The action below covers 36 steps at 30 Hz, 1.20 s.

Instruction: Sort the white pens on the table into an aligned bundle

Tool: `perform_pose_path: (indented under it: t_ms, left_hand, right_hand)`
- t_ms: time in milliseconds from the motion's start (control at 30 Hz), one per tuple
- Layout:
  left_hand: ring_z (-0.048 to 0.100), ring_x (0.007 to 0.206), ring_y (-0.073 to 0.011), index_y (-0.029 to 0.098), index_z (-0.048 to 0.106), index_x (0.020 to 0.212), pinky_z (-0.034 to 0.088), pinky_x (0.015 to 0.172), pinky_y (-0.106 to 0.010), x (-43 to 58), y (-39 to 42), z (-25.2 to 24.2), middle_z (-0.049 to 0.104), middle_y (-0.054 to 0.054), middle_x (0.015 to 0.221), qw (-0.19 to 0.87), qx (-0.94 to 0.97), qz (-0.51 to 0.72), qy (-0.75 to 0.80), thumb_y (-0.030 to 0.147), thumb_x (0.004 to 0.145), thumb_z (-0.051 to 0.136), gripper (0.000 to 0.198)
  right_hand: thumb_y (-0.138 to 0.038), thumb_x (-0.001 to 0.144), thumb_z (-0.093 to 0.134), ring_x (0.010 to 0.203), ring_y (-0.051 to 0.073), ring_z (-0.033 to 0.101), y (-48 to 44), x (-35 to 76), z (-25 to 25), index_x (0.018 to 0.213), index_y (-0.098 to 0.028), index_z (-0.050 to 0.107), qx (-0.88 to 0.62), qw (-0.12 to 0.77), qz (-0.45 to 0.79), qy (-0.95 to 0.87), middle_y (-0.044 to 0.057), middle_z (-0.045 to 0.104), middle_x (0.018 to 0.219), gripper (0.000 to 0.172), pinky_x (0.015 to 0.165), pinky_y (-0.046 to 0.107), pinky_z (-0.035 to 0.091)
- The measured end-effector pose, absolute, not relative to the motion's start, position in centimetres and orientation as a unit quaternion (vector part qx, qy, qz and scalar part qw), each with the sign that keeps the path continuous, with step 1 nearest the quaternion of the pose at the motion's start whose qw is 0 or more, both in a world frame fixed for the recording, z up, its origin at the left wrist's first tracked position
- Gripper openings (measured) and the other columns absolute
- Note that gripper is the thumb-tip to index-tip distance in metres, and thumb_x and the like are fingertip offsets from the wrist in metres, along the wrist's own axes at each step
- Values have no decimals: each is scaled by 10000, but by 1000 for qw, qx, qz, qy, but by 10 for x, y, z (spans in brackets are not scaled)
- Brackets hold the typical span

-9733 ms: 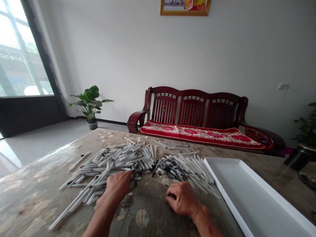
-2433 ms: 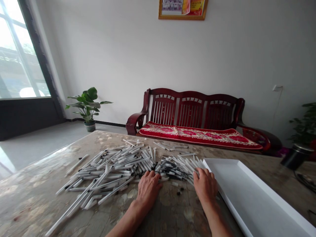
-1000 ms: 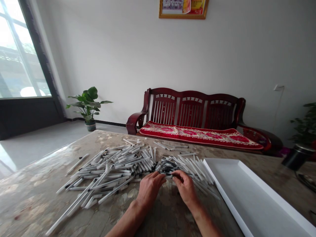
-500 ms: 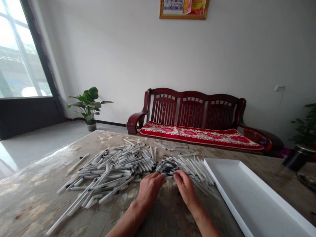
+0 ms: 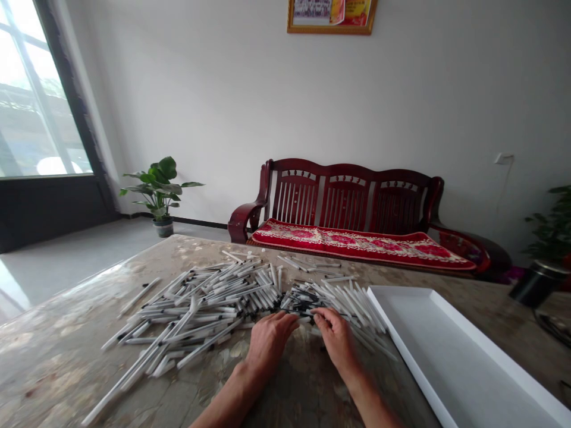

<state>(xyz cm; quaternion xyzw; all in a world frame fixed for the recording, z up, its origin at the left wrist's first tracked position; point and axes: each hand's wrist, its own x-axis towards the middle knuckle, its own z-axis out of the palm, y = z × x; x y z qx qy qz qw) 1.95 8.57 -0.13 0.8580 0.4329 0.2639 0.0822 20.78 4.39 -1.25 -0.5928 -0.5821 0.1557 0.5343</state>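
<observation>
My left hand [image 5: 270, 337] is at the near edge of a heap of slim pens [image 5: 209, 309], white-barrelled with black ends. Its fingers are pinched together on one end of a short white and black pen [image 5: 305, 320]. From the other side my right hand [image 5: 335, 337] closes thumb and fingers on the same pen, which spans the small gap between the hands. My fingers cover most of it. Just beyond and right of my right hand lies a second group of pens [image 5: 352, 300], whiter and fanned out, with black parts near my fingertips.
To the right, a shallow white tray [image 5: 414, 368] rests on the patterned table [image 5: 214, 398]. A dark cylinder [image 5: 537, 284] and a cable stand at the far right. Behind the table is a wooden bench [image 5: 348, 196] with a red cover; a potted plant [image 5: 163, 190] stands left.
Both hands stay in nearly the same place, with only slight finger movement at the pen. The heaps and the tray have not visibly moved.
</observation>
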Motion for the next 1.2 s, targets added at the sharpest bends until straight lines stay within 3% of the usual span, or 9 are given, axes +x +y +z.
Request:
perform_pose_path:
  t_ms: [300,633,733,933,1033,1133,1200]
  left_hand:
    - [695,802,-191,275,737,983,452,709,-247,21,87,-5,744,-21,855,61,865,269,420,315,939,570,177]
    - [684,871,-254,249,697,958,473,799,-349,3,100,3,760,-52,879,20,793,339,505,286,931,536,168]
    - [703,866,-245,243,642,993,493,796,-352,4,102,-1,762,-58,906,101,727,439,518,314,931,498,172]
    - [734,898,-236,228,525,977,556,835,-381,13,100,5,764,-72,959,401,530,631,400,496,867,566,292]
    - [739,924,-252,213,499,937,570,869,-430,17,98,14,762,-90,981,532,418,654,339,535,790,669,392]
    - [735,968,-274,203,488,873,569,900,-448,19,96,18,758,-111,1014,620,330,643,306,498,708,772,441]
    - [727,1001,-282,197,494,849,565,926,-445,22,95,16,750,-126,1052,653,307,627,295,466,688,804,441]
  right_hand:
    - [-383,882,510,764,203,662,46,205,-21,801,-210,669,-620,515,100,-584,50,716,794,248,739,274,474]
    - [-543,854,416,735,254,643,51,258,-24,824,-206,640,-720,560,-39,-409,98,710,795,407,689,337,462]
    - [-550,852,441,746,254,648,48,263,-23,847,-203,659,-729,553,-48,-402,100,716,818,410,671,334,464]
    - [-492,902,449,889,240,657,43,236,-16,938,-194,682,-643,588,-29,-489,100,715,936,379,813,338,499]
    - [-475,940,451,887,213,668,36,208,-7,980,-209,696,-595,563,79,-568,77,727,955,364,810,295,514]
    - [-547,966,394,797,197,676,30,185,0,1073,-221,707,-581,519,174,-602,64,739,970,465,723,274,525]
    - [-606,973,336,692,187,660,27,176,4,1107,-213,700,-573,497,238,-606,51,739,877,552,652,272,517]
